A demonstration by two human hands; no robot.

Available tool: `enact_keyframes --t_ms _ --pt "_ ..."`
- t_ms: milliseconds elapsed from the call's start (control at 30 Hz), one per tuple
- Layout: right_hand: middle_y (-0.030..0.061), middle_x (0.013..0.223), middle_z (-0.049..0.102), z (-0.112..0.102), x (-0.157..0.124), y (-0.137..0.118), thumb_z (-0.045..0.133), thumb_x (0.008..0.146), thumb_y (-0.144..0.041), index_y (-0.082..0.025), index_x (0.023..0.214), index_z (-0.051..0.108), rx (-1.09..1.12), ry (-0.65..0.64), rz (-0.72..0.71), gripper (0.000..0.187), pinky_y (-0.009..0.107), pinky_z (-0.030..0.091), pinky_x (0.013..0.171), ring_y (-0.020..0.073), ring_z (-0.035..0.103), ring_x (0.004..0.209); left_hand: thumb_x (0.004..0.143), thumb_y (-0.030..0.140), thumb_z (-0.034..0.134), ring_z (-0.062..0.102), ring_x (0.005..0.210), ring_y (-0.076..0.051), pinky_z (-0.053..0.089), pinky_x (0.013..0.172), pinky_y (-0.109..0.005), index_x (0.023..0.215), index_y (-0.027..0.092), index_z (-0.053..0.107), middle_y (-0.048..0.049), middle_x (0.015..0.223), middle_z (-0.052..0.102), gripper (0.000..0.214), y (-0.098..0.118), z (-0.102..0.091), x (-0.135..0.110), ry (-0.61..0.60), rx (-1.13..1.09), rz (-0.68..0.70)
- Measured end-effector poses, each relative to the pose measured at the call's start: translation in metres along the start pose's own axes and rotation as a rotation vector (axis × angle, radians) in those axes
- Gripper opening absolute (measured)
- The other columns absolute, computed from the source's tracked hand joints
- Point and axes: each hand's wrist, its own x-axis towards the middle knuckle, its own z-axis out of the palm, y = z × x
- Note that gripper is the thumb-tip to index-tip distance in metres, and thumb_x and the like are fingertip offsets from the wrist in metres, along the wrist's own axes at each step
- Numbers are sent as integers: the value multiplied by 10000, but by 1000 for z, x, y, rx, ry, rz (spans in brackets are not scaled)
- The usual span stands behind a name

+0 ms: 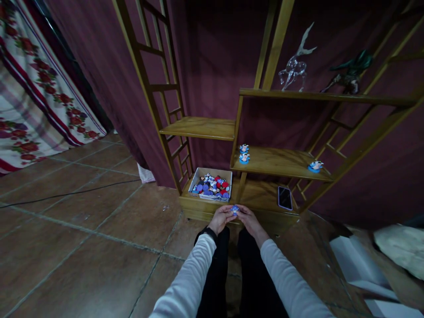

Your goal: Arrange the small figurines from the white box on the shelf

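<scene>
Between the fingertips of both hands is a small blue-and-white figurine, held low in front of the shelf unit. My left hand is closed on its left side, with a dark band on that wrist. From the right, my right hand pinches the same figurine. Just beyond the left hand, a white cardboard box full of small red, purple and white figurines stands on the lowest shelf. Two figurines on blue bases, a front one and a rear one, stand on the middle shelf's left end.
Another figurine stands at the right end of the middle shelf. Below it lies a phone. A clear deer statue and a dark statue stand on the upper shelf. A black cable crosses the floor.
</scene>
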Motion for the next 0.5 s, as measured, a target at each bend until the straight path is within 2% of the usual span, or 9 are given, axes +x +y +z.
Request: enact_keyframes --t_ms 167,300,500 --pt "43 988 679 -2 6 5 775 559 -316 -237 915 659 92 9 42 383 377 477 841 216 618 952 630 84 740 656 803 -149 526 801 -302 917 118 650 -88 883 687 304 -3 -1 7 -49 -62 -12" --pt "34 997 680 -1 12 9 756 584 -298 -245 922 656 134 40 58 356 372 479 836 210 621 951 643 65 723 654 794 -138 521 802 -286 925 125 651 -76 872 685 297 -6 -1 14 -3 -109 -16" --pt "35 1009 682 -6 26 17 731 614 -301 -254 940 640 82 47 93 342 373 489 818 221 626 957 659 46 701 653 777 -134 522 790 -277 929 131 654 -74 869 684 286 -8 -1 22 70 -122 -36"
